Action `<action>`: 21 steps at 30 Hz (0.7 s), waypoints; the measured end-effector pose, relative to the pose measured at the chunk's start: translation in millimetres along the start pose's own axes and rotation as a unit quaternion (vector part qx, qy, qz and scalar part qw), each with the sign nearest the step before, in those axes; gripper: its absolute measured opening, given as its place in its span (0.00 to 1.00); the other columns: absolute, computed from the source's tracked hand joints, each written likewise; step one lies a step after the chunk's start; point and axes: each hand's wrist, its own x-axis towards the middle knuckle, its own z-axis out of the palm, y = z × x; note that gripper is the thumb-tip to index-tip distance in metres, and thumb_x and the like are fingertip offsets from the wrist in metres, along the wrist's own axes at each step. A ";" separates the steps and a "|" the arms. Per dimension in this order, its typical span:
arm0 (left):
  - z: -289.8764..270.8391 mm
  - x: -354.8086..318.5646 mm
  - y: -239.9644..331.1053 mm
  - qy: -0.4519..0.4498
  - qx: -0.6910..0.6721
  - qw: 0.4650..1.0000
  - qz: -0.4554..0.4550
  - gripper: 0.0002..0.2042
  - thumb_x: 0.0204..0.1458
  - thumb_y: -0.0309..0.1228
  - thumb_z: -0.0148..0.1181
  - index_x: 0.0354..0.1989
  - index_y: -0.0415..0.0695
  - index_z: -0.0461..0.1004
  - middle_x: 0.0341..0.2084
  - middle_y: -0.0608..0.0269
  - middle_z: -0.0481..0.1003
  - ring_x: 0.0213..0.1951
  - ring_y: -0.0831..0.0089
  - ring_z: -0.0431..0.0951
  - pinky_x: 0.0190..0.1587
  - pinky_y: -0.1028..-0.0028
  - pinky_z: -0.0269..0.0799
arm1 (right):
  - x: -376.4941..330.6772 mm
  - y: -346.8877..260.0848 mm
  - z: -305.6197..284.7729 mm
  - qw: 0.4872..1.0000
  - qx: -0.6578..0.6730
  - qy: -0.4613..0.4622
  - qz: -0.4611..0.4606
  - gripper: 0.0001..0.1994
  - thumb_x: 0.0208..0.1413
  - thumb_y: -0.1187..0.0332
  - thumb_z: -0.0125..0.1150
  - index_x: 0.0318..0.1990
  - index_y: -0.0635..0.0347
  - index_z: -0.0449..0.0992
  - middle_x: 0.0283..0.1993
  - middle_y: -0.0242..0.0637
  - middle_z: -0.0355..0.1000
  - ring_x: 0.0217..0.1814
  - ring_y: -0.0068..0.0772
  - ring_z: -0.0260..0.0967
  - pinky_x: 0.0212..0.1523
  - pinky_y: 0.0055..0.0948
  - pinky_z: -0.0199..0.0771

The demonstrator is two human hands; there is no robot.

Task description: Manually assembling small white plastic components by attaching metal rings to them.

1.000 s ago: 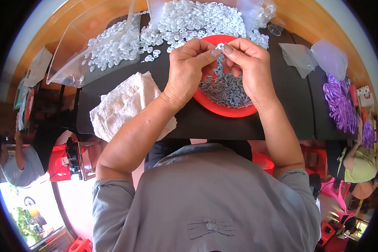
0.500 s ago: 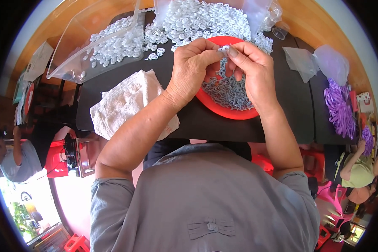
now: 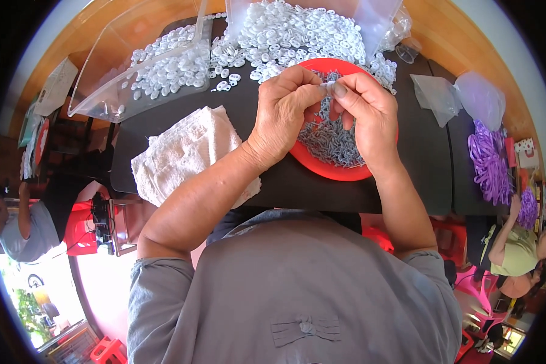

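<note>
Above a red plastic basin (image 3: 337, 175), my left hand (image 3: 290, 109) and my right hand (image 3: 370, 109) meet at their fingertips, both closed in a pinch. Between them shows a sliver of a small white plastic piece (image 3: 328, 87), mostly covered by thumbs and fingers. Many small grey screw-like parts (image 3: 333, 144) fill the basin below. Behind it spreads a heap of white oval pieces with holes (image 3: 303, 33), some loose ones lying on the black table (image 3: 415, 158). Whether either hand also pinches a grey part is hidden.
A folded white cloth (image 3: 185, 151) lies left of the basin. At the far left a clear plastic bin (image 3: 100, 97) lies around more white pieces. Clear bags (image 3: 437, 97) and a purple ribbon bundle (image 3: 488, 161) are at the right. Other people sit at both sides.
My fingertips have shifted slightly down and closed more over the white piece, whose holes showed before. The whole table scene sits slightly lower in view.
</note>
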 end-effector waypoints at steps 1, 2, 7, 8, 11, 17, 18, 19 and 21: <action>-1.5 0.6 0.5 0.000 0.000 1.000 -0.001 0.06 0.52 0.29 0.56 0.30 0.38 0.73 0.17 0.67 0.70 0.17 0.82 0.66 0.19 0.81 0.60 | 0.5 -0.4 -1.3 1.000 0.000 0.000 0.001 0.09 0.60 0.67 0.57 0.35 0.64 0.76 0.24 0.29 0.69 0.23 0.16 0.64 0.22 0.15 0.57; -4.3 1.7 1.9 0.013 0.003 1.000 -0.001 0.06 0.52 0.29 0.56 0.30 0.37 0.73 0.17 0.67 0.70 0.17 0.81 0.66 0.19 0.81 0.60 | 1.3 -1.8 -4.2 1.000 0.003 0.009 0.005 0.09 0.60 0.67 0.57 0.35 0.64 0.76 0.24 0.29 0.69 0.23 0.16 0.64 0.22 0.15 0.57; -6.1 7.0 6.7 0.031 -0.021 0.999 -0.024 0.06 0.52 0.29 0.57 0.28 0.38 0.73 0.16 0.69 0.69 0.17 0.84 0.65 0.18 0.81 0.59 | 5.8 -5.8 -9.5 0.999 0.019 0.028 0.012 0.10 0.59 0.66 0.58 0.36 0.65 0.77 0.23 0.28 0.68 0.22 0.17 0.64 0.21 0.16 0.56; -4.6 6.4 6.3 0.031 -0.025 0.999 -0.027 0.06 0.52 0.29 0.57 0.28 0.38 0.73 0.16 0.69 0.69 0.17 0.84 0.65 0.18 0.81 0.59 | 6.1 -4.8 -8.7 0.999 0.019 0.029 0.013 0.10 0.59 0.66 0.58 0.36 0.65 0.77 0.23 0.28 0.68 0.22 0.17 0.64 0.21 0.16 0.56; -2.5 5.4 6.8 0.026 -0.026 0.999 -0.032 0.06 0.52 0.29 0.58 0.28 0.38 0.72 0.16 0.69 0.70 0.17 0.84 0.65 0.17 0.81 0.59 | 6.4 -3.3 -7.7 0.999 0.033 0.020 0.025 0.10 0.60 0.65 0.58 0.36 0.65 0.77 0.22 0.28 0.68 0.22 0.17 0.64 0.21 0.16 0.56; -2.6 3.5 5.9 0.012 -0.017 0.999 -0.035 0.07 0.52 0.29 0.58 0.28 0.38 0.73 0.16 0.69 0.70 0.17 0.84 0.66 0.18 0.81 0.60 | 6.5 -4.4 -6.7 0.999 0.018 0.009 0.030 0.10 0.60 0.65 0.58 0.36 0.64 0.77 0.22 0.28 0.67 0.22 0.16 0.64 0.21 0.15 0.56; -2.4 3.2 6.2 0.010 -0.009 0.999 -0.036 0.07 0.52 0.29 0.58 0.29 0.37 0.73 0.16 0.69 0.70 0.17 0.84 0.66 0.18 0.81 0.61 | 6.5 -5.1 -6.5 0.999 0.015 0.006 0.033 0.10 0.59 0.66 0.58 0.35 0.64 0.77 0.22 0.28 0.67 0.22 0.16 0.64 0.21 0.15 0.56; -2.0 3.1 6.2 0.011 -0.010 0.999 -0.038 0.07 0.52 0.29 0.58 0.29 0.37 0.73 0.16 0.69 0.70 0.17 0.84 0.66 0.18 0.81 0.61 | 6.3 -5.5 -6.6 0.999 0.012 0.003 0.037 0.09 0.59 0.66 0.58 0.35 0.64 0.77 0.22 0.28 0.67 0.22 0.16 0.64 0.21 0.15 0.55; -1.6 3.2 5.3 0.005 0.008 0.999 -0.030 0.07 0.52 0.28 0.58 0.29 0.37 0.73 0.16 0.69 0.69 0.18 0.84 0.66 0.18 0.81 0.61 | 5.9 -4.5 -7.1 0.999 0.011 0.001 0.036 0.09 0.59 0.66 0.59 0.35 0.64 0.77 0.22 0.27 0.67 0.22 0.16 0.64 0.21 0.14 0.55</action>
